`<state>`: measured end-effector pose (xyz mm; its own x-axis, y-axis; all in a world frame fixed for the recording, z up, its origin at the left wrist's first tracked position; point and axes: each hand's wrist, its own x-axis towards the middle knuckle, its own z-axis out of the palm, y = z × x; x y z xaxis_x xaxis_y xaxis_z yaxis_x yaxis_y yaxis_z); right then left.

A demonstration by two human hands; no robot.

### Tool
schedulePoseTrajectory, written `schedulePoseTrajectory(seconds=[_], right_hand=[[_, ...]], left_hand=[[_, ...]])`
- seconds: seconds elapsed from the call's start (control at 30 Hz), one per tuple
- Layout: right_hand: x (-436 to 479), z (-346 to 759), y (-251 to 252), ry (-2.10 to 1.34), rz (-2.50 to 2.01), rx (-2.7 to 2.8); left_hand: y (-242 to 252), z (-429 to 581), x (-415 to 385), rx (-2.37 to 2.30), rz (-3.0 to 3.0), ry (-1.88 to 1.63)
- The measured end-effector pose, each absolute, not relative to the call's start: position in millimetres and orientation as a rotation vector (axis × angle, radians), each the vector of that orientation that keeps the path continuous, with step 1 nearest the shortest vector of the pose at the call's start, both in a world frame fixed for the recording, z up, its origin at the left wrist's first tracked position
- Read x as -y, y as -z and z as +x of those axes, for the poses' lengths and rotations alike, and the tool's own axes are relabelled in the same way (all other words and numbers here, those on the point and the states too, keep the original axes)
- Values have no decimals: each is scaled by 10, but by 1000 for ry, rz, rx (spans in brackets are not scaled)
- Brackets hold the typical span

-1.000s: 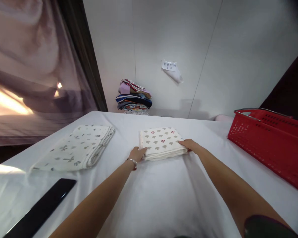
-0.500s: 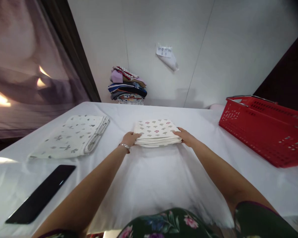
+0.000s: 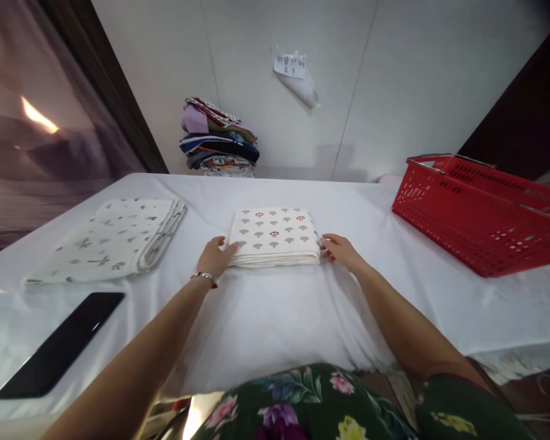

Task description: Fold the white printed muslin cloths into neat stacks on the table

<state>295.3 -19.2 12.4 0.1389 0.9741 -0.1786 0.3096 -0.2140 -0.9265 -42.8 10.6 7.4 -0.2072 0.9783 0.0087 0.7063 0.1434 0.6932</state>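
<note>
A folded cloth (image 3: 275,232), white with grey and red mushroom prints, lies flat on the white-covered table in front of me. My left hand (image 3: 216,256), a silver bracelet at its wrist, is at the cloth's left edge. Its thumb touches the near left corner, and the thumb and fingers are apart. Just off the right edge is my right hand (image 3: 340,249), its fingers loosely bent and apart with nothing in them. Further left lies a larger folded cloth (image 3: 114,235), white with dark plant-like prints, away from both hands.
A black phone-like slab (image 3: 59,345) lies at the table's near left. The red plastic basket (image 3: 481,214) stands on the right side. Against the back wall is a pile of folded fabrics (image 3: 220,137). A paper note (image 3: 289,66) hangs on the wall.
The mushroom-print cloth, earlier gripped at both sides, now lies flatter and neater on the table. My right hand has let go, and my left has loosened. The view has tilted down.
</note>
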Motion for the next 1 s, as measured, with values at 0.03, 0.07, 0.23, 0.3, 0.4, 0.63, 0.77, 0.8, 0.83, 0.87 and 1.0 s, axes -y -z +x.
schedulePoseTrajectory(seconds=[0.03,0.07,0.23,0.3,0.4,0.63,0.77,0.8,0.83,0.87,1.0], right_hand=[[219,2976,-104,-1041,-1636,1279],[248,2988,-83,-1003,-1611,1295],[400,2907,-45,-880,-1520,1536],[455,2850,-73,-725,-1577,1696],[507,2782,-99,-469,-1696,1887],[509,2668,-5,-237,-1808,1933],[514,2584,-14,-150,-1778,1953],[514,2561,-23,-122,-1771,1969],[512,2539,-32,-94,-1764,1990],[507,2520,-39,-69,-1756,2013],[479,2503,-53,4,-1733,2089]], left_hand=[[-87,-414,-63,-1987,1697,-833],[-100,-389,-20,-1983,1798,-875],[-140,-152,154,-1730,2372,-1042],[-124,-63,186,-1606,2514,-989],[-65,9,186,-1490,2622,-864],[-3,29,138,-1499,2579,-763],[-29,63,156,-1525,2556,-792],[-32,72,159,-1538,2546,-802],[-33,81,160,-1551,2535,-810],[-34,88,159,-1564,2526,-813],[-33,102,148,-1618,2490,-801]])
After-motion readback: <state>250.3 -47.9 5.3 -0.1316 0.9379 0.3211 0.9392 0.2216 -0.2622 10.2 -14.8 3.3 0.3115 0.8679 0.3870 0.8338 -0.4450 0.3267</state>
